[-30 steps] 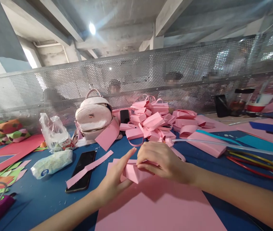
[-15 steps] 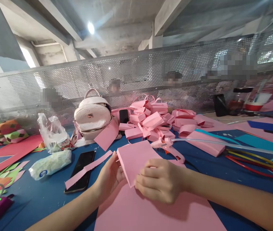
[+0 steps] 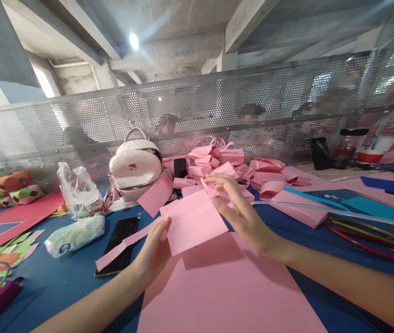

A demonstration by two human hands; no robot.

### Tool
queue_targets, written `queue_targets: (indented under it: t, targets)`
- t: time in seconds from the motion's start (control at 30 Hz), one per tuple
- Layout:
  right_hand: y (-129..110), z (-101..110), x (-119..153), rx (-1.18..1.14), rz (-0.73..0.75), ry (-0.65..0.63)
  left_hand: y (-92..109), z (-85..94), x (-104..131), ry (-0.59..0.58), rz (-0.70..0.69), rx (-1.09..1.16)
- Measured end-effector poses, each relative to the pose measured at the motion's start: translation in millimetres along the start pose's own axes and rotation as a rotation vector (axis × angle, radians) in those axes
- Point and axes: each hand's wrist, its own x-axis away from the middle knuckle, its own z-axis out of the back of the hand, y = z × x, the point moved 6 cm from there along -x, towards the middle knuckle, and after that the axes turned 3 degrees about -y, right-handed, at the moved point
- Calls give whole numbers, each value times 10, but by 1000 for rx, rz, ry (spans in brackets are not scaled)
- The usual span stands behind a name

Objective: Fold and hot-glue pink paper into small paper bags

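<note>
A folded pink paper piece (image 3: 195, 222) is tilted above a large pink sheet (image 3: 231, 291) on the blue table. My left hand (image 3: 155, 247) grips its left edge, thumb on the front face. At its upper right corner is my right hand (image 3: 233, 210), fingers spread and slightly curved, close to the paper; whether the fingertips touch it is unclear. Left of my left hand, a pink strip (image 3: 124, 245) lies across a black phone (image 3: 119, 245). The glue gun is mostly hidden behind my right hand.
Behind the hands are a pile of pink paper boxes (image 3: 218, 159) and a white backpack (image 3: 136, 169). To the left lie a tissue pack (image 3: 75, 235), a plastic bag (image 3: 81, 196) and paper scraps (image 3: 13, 254). Red and yellow rings (image 3: 370, 236) lie right. Perforated metal panel (image 3: 197, 106) behind.
My right hand has moved up and opened from a curled pose. The pink piece has turned, showing a broader face toward me. The view has shifted slightly.
</note>
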Motion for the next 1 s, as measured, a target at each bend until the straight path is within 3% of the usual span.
queue_targets:
  t: [0.07, 0.13, 0.27, 0.4, 0.6, 1.0]
  targets:
    - [192, -5, -29, -291, -310, 12, 76, 44, -23, 28, -76, -61]
    - [332, -133, -1, -618, -519, -48, 124, 98, -36, 56, -135, -86]
    - [448, -417, 92, -1049, -694, -224, 139, 144, -34, 74, -170, -116]
    - [476, -521, 176, -1139, -801, -279, 134, 61, 9, 43, -197, -202]
    - [326, -673, 398, -1265, -981, -515, 65, -17, 95, 42, -178, -422]
    - [232, -697, 497, -1291, -943, -582, -24, 8, 137, 17, -84, -491]
